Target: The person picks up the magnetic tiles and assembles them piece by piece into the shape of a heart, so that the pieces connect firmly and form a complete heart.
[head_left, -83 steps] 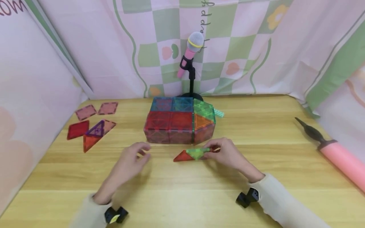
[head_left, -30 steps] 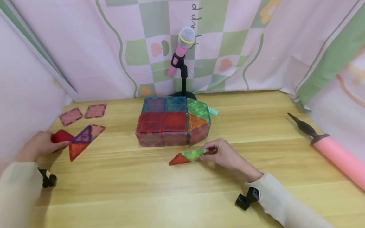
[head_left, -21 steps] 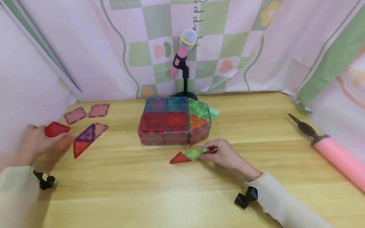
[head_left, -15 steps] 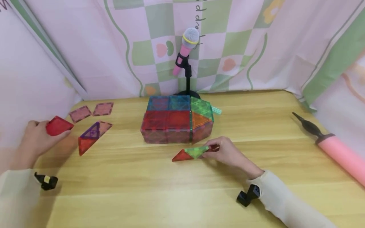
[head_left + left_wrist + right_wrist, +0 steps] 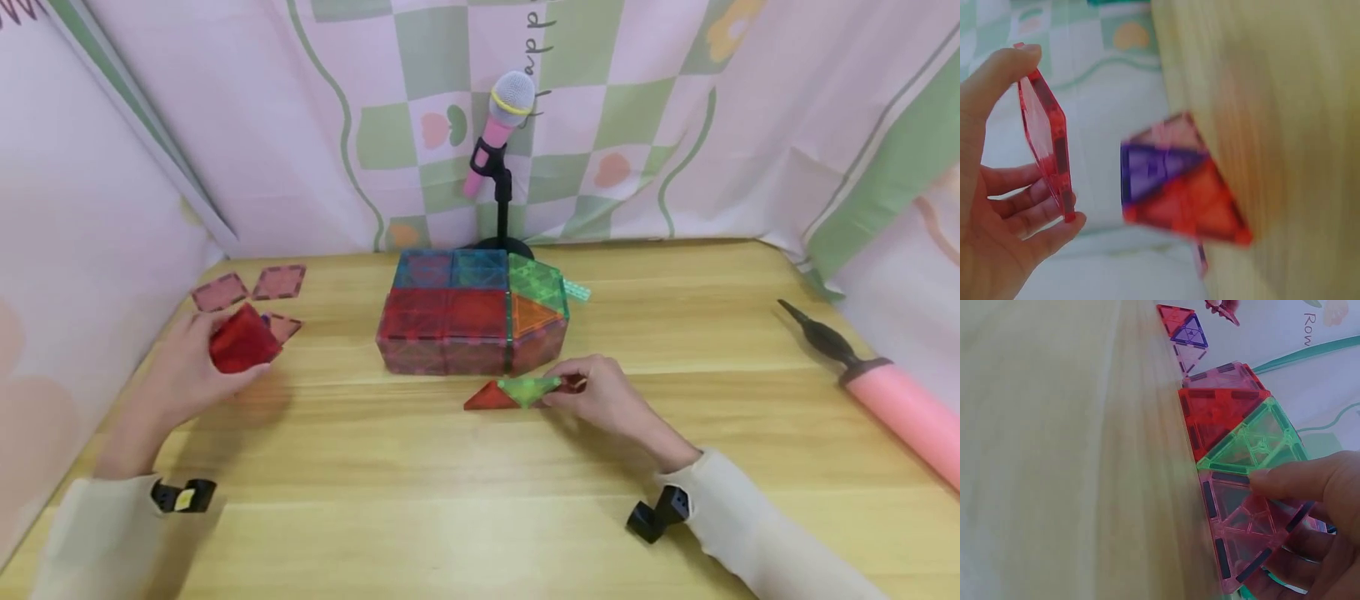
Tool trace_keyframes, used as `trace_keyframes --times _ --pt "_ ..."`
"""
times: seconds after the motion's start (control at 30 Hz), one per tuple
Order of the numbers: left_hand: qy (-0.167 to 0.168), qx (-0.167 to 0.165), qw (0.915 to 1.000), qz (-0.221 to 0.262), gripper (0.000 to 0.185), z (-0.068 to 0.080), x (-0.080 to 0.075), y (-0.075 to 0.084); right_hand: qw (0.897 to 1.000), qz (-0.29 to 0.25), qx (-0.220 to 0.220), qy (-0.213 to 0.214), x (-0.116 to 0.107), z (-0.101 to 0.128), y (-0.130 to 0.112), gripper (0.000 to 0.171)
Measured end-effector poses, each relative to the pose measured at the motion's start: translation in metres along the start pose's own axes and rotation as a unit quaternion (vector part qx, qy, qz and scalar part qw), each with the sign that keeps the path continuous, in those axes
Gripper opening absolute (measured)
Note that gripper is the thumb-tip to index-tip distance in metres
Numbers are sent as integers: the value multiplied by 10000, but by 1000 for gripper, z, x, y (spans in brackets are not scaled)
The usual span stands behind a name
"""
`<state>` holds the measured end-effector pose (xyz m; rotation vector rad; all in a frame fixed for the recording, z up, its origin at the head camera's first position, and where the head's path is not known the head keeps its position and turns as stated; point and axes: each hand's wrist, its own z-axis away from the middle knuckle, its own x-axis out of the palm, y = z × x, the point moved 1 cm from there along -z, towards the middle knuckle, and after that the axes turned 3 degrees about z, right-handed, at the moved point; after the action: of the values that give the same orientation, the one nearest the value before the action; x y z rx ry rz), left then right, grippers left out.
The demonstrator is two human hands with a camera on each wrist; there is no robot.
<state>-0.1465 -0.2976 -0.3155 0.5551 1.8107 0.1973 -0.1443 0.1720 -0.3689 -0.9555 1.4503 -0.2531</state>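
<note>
My left hand (image 5: 183,379) hangs above the left part of the table (image 5: 450,500), pinching a translucent red square magnetic tile (image 5: 242,340) between thumb and fingertips; the left wrist view shows the tile nearly edge-on in that pinch, lifted clear of the wood. Just beyond it lie a small cluster of flat tiles, a purple triangle on red and pink ones (image 5: 1175,187), and two pale pink square tiles (image 5: 251,286) farther back.

My right hand (image 5: 600,400) rests on the table right of centre, fingers curled onto the right end of a flat strip of joined tiles (image 5: 517,392): a red triangle at its left end, a green triangle in the middle, a pink piece under my fingers. The strip's long axis runs left to right, just in front of the box-shaped build of red, blue, green and orange translucent tiles (image 5: 472,321).

The red square lies well to the left of the strip, and the strip's free red end points toward my left hand, which is the nearer one to it.

Behind the build stands a pink toy microphone on a black stand (image 5: 501,142); far right lies a pink hand pump (image 5: 892,404).
</note>
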Motion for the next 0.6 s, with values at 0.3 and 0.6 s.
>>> trace_keyframes --times 0.3,0.6 --pt "-522 1093 9883 926 72 14 23 57 10000 18 -17 -17 -1 -2 1 13" --pt "-1958 1245 9672 1032 76 11 57 110 9999 12 -117 -31 1 -3 -1 14"
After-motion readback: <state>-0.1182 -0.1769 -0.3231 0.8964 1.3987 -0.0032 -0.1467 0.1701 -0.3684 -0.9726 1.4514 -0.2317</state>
